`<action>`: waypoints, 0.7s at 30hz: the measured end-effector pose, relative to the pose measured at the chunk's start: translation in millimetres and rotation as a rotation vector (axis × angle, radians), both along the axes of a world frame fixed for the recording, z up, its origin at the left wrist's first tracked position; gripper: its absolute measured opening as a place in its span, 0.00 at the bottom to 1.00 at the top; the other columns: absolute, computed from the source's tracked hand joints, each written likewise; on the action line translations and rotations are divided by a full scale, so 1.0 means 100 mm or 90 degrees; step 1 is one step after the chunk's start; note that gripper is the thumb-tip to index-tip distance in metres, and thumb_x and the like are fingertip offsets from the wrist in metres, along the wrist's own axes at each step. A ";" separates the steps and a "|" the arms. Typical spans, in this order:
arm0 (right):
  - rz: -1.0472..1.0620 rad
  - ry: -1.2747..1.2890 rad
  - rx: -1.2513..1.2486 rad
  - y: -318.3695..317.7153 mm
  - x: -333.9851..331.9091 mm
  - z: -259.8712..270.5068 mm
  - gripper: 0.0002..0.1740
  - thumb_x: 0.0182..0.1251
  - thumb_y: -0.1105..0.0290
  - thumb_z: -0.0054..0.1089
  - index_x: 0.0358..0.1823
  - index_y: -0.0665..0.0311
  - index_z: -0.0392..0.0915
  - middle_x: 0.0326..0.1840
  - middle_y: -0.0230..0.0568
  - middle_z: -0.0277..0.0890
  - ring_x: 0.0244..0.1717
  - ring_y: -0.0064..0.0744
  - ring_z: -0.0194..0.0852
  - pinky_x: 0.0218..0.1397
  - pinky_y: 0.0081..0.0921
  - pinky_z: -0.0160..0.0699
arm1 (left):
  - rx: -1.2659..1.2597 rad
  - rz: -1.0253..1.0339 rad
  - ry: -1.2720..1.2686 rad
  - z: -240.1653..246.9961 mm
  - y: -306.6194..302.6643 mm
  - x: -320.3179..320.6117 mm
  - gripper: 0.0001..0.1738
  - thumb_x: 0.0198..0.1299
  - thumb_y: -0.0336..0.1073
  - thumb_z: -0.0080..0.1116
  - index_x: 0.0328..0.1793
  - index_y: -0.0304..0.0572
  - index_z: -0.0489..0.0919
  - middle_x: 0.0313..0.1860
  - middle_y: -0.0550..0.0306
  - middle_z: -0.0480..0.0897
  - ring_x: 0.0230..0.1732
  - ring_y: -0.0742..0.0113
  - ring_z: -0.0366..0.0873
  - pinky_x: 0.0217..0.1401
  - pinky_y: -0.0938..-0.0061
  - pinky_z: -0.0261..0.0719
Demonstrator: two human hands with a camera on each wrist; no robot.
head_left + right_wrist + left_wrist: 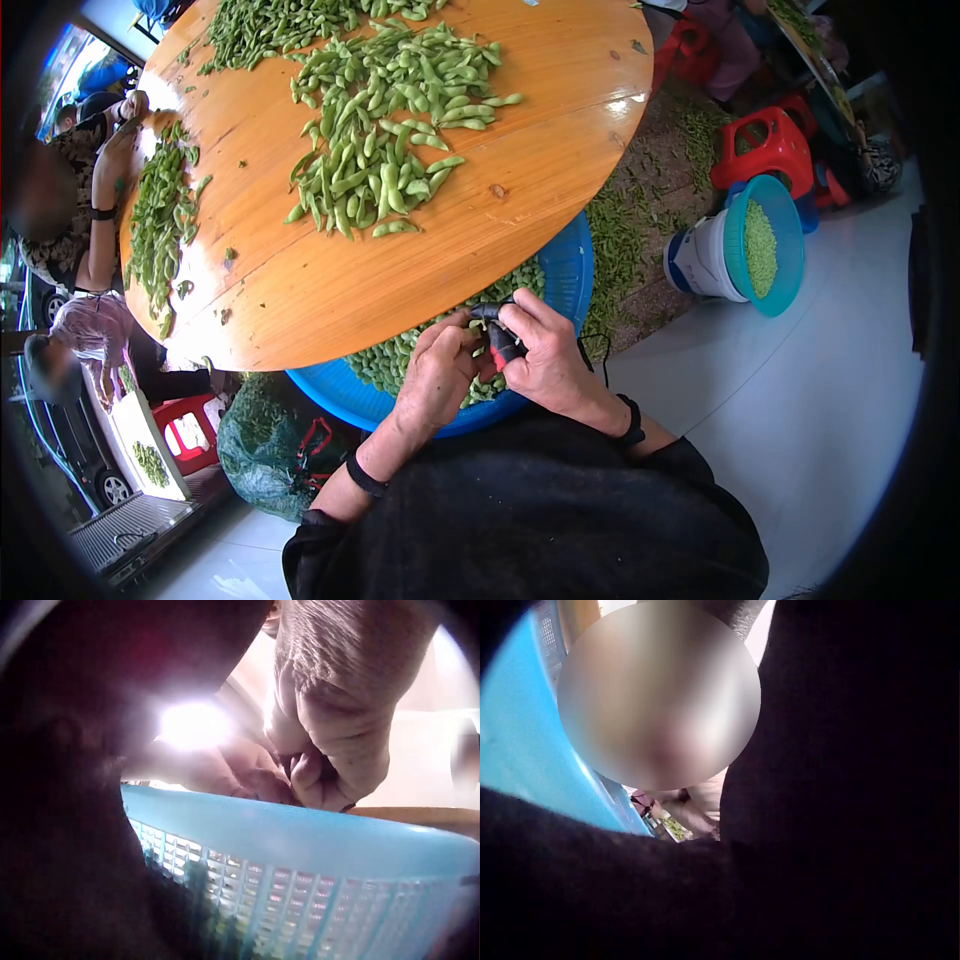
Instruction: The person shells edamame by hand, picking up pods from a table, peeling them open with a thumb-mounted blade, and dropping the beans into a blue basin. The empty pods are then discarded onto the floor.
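In the head view, the left hand and right hand meet just below centre, toward six o'clock, over a blue basket of green beans. The left grip is pinched on a small green pod; the right grip closes on it from the four o'clock side, with black and red coverings at its fingertips. A large heap of pods lies on the wooden worktop toward eleven o'clock, a smaller heap toward ten. A teal basin sits against a white bucket toward three.

In the left wrist view, a blue surface fills nine o'clock; the left grip's state cannot be told there.

In the right wrist view, curled fingers hang above the basket rim toward one o'clock; the pod cannot be made out.
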State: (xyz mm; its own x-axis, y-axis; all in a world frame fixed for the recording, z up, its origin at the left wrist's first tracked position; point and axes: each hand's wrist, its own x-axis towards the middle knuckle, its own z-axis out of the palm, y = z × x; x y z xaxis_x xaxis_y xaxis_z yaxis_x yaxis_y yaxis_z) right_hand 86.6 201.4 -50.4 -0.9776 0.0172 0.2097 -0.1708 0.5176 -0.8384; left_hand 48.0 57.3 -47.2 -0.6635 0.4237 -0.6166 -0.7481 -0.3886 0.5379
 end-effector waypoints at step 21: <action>0.067 -0.186 -0.307 0.26 -0.05 0.12 0.18 0.60 0.69 0.70 0.49 0.68 0.80 0.31 0.38 0.75 0.32 0.19 0.69 0.37 0.23 0.73 | -0.195 -0.176 0.297 0.08 -0.16 0.05 0.09 0.68 0.34 0.59 0.38 0.34 0.80 0.23 0.63 0.75 0.21 0.80 0.65 0.21 0.83 0.62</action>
